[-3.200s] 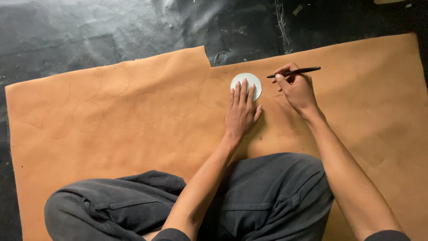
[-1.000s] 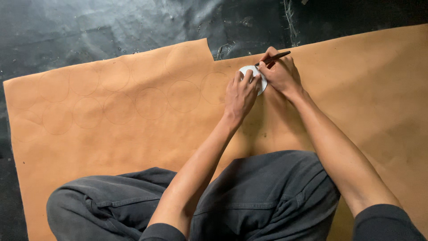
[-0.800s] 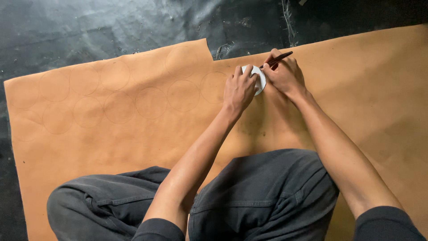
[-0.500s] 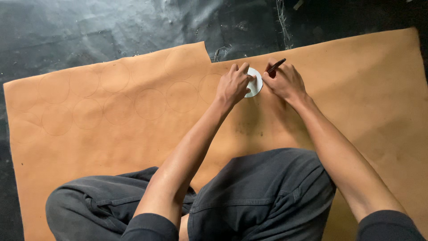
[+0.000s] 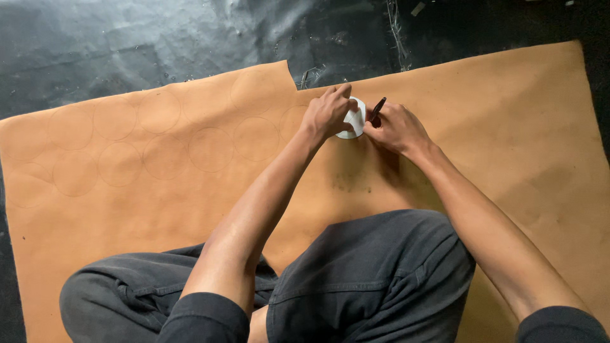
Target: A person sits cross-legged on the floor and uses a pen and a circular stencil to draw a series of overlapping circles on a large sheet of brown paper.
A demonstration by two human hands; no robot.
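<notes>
a dark, scuffed floor (image 5: 127,44) fills the top of the view, and over most of it lies a big tan leather sheet (image 5: 521,127), flat, with a notch cut into its far edge. faint traced circles (image 5: 210,149) run in rows across the sheet's left half, close to one another. the person sits cross-legged on the near part of the sheet in dark grey trousers (image 5: 375,279), both forearms stretched out toward the far edge. the left hand (image 5: 327,114) lies palm down on a small white round disc (image 5: 353,119), fingers spread over it and pressing it flat to the leather just below the notch; only the disc's right part shows past the fingers. the right hand (image 5: 394,127) sits just beside the disc on its right, fingers pinched together around a dark pen (image 5: 377,108), which tilts up and away with its tip down at the disc's edge. a darker smudge (image 5: 349,184) marks the leather below the two hands.
</notes>
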